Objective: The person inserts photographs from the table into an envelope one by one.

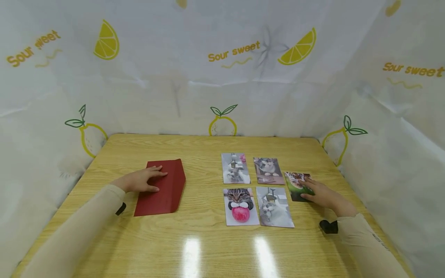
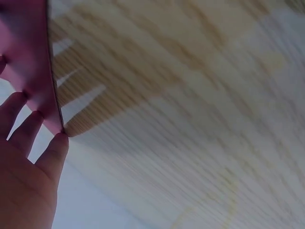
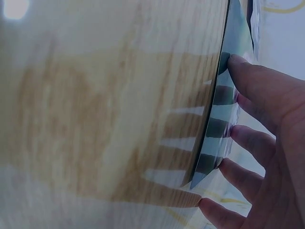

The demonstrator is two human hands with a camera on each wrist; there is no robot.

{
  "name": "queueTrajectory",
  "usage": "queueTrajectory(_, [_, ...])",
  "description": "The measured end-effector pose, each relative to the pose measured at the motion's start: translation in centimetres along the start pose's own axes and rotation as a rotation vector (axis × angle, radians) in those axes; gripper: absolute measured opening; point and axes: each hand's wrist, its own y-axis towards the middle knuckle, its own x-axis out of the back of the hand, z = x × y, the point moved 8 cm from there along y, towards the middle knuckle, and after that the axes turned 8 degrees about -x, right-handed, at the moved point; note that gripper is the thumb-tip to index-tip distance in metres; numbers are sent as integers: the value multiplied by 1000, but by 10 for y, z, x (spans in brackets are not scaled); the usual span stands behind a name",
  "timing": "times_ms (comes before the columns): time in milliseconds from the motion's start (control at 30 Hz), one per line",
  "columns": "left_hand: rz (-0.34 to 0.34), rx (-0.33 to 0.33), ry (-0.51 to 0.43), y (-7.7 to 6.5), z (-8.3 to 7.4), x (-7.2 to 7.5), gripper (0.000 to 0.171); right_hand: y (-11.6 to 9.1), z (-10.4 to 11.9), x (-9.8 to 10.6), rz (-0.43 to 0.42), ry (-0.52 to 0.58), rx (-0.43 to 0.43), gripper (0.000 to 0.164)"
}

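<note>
On the left of the table lies a red envelope (image 1: 175, 181), its pointed flap facing right. My left hand (image 1: 140, 180) rests on it with fingers spread; in the left wrist view its fingertips touch the red paper (image 2: 35, 71). At the right, my right hand (image 1: 325, 195) lies with its fingers on a tiger photo card (image 1: 294, 185), covering part of it. The right wrist view shows spread fingers (image 3: 248, 176) touching the card's glossy face (image 3: 224, 109). Several cat photo cards lie left of it, among them a cat with a pink ball (image 1: 241, 210).
The other cards are a grey cat card (image 1: 274, 218), a card of a cat with white paws (image 1: 268, 170) and an upper-left cat card (image 1: 233, 175). The wooden table (image 1: 205, 231) is bordered by a white lemon-print cloth (image 1: 149, 96) at the back and sides.
</note>
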Motion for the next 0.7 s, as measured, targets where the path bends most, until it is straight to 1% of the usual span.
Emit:
queueTrajectory(267, [8,16,12,9,-4,-2,65,-1,1,1,-17,-4,10,66])
queueTrajectory(500, [13,17,20,20,-14,-4,64,0,0,-1,-6,4,6,66])
queueTrajectory(700, [13,10,37,33,-24,-5,64,1,0,-1,13,17,-11,67])
